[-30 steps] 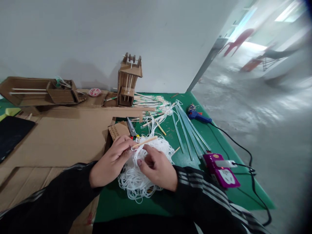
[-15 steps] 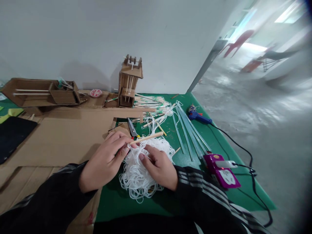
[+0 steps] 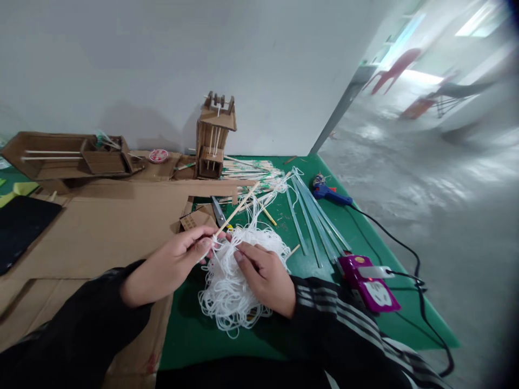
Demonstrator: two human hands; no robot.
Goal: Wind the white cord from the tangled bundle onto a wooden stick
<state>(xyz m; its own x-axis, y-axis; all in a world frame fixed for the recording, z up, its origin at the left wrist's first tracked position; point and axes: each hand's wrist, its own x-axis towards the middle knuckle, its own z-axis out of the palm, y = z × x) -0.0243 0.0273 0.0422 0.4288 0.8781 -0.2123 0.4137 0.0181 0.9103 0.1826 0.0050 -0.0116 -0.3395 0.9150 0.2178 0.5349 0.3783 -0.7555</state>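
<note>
My left hand (image 3: pixel 175 263) is closed on the lower end of a thin wooden stick (image 3: pixel 240 206), which points up and to the right. White string is looped around the stick's end at the fingertips. Close beside it, my right hand (image 3: pixel 265 273) pinches strands of the white string over the tangled heap of string (image 3: pixel 233 302). Several strands run from the heap back toward the sticks behind it. Scissors (image 3: pixel 219 212) lie just past my left fingers, their handles partly hidden.
A cardboard tower (image 3: pixel 211 140) and a boat-shaped cardboard box (image 3: pixel 52 154) stand along the wall. Clear glue sticks (image 3: pixel 312 216), a blue glue gun (image 3: pixel 330 194) and a purple power strip (image 3: pixel 368 283) with a cord lie to the right. Flat cardboard (image 3: pixel 109 227) covers the left side.
The wooden stick has swung from nearly level to steeply upright. My left hand has turned and shifted slightly left and down. My right hand has hardly moved.
</note>
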